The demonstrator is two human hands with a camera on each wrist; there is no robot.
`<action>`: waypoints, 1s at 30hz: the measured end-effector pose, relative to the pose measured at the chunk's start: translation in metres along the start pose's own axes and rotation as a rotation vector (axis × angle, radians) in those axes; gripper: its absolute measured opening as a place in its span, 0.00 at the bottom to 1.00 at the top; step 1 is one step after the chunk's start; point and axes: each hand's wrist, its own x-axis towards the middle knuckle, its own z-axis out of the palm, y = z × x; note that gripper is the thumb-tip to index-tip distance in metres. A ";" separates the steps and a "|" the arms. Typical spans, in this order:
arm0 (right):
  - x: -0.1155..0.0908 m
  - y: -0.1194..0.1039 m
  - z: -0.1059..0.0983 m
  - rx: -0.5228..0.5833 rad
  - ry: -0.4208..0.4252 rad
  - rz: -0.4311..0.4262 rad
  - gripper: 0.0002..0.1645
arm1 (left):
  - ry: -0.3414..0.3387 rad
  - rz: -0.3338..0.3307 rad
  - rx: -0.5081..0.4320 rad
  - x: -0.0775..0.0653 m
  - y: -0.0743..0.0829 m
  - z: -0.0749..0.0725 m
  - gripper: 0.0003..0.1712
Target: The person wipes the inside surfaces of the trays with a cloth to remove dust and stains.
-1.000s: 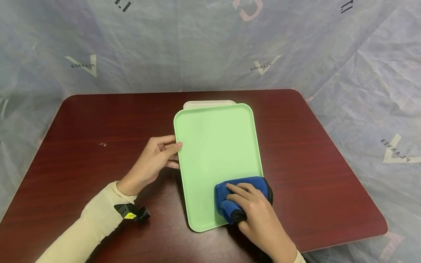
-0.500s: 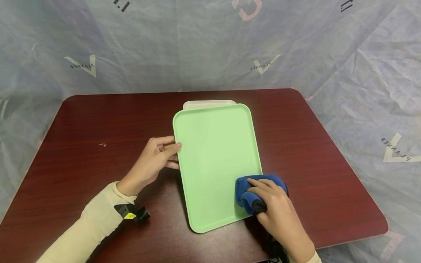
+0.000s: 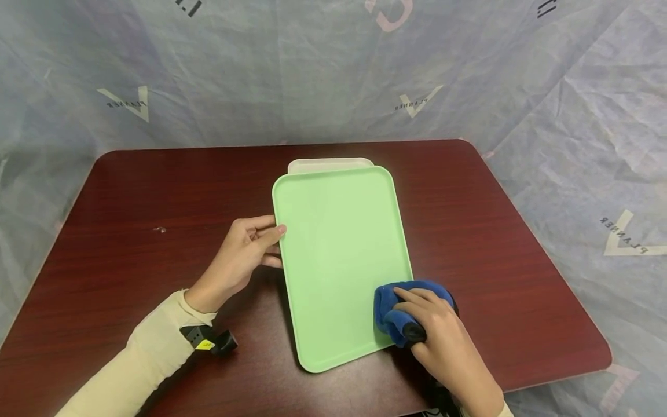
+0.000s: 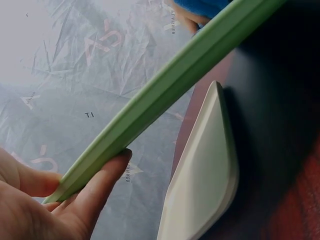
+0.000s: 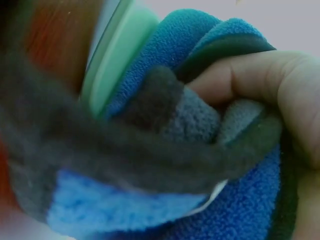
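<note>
A light green rectangular tray [image 3: 339,249] is held tilted up off the table by my left hand [image 3: 237,255], thumb on the front of its left rim and fingers behind. In the left wrist view, the tray's edge [image 4: 150,110] runs between thumb and fingers. My right hand [image 3: 448,336] grips a folded blue cloth [image 3: 388,304] with dark edging against the tray's lower right corner. In the right wrist view, the cloth [image 5: 230,210] bunches under the thumb, and the tray's rim [image 5: 120,55] shows beside it.
Behind the green tray lies a cream tray [image 3: 330,164], mostly covered by it in the head view. Both sit over a dark red wooden table [image 3: 172,191] with rounded corners. A grey printed sheet [image 3: 250,69] hangs around the back and sides.
My right hand with the cloth has slid rightward from the tray's lower middle to its right edge, then stayed about there. The left hand and tray have barely moved.
</note>
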 end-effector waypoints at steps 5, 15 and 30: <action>-0.003 0.000 0.001 0.000 0.002 -0.017 0.36 | -0.002 0.001 -0.003 0.000 0.000 0.000 0.16; -0.001 -0.013 0.009 -0.032 0.018 -0.052 0.38 | -0.010 -0.011 0.013 0.001 0.001 -0.001 0.16; 0.014 -0.060 0.026 -0.022 -0.013 -0.224 0.35 | 0.041 -0.001 0.025 -0.002 -0.002 0.003 0.18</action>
